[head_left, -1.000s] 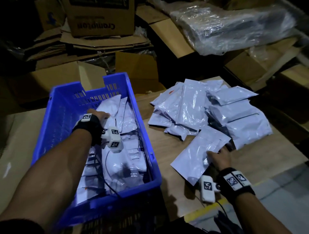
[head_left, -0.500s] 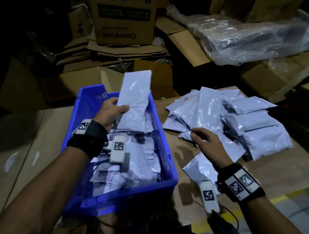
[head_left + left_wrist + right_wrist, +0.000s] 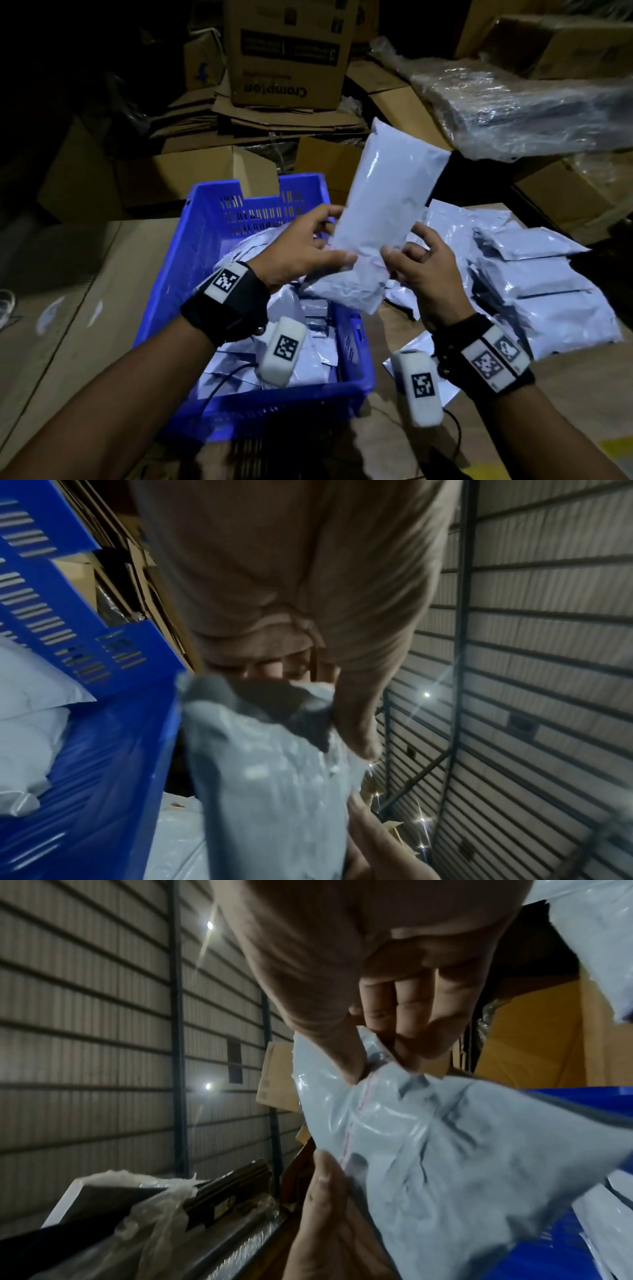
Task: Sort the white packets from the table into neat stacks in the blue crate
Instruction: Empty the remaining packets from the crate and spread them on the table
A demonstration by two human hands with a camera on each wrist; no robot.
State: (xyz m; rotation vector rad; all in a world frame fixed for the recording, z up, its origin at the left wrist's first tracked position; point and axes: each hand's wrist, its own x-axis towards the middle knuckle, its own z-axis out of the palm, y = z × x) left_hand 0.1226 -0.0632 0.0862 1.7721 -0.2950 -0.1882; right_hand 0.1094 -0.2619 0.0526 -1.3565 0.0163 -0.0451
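Both hands, the left hand (image 3: 301,246) and right hand (image 3: 424,270), pinch the slick white plastic packet (image 3: 387,212) upright above the blue slotted plastic crate (image 3: 219,219); either light pinch could let it slip and land askew.

Dim warehouse light; head view dark toward its edges; small ceiling lamps (image 3: 209,925) flare; the packet (image 3: 274,777) by the grip blurs.

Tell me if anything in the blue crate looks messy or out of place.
The white packets in the blue crate lie jumbled, overlapping at different angles rather than in neat stacks. Both the left hand and right hand hold one packet above the crate's right edge.
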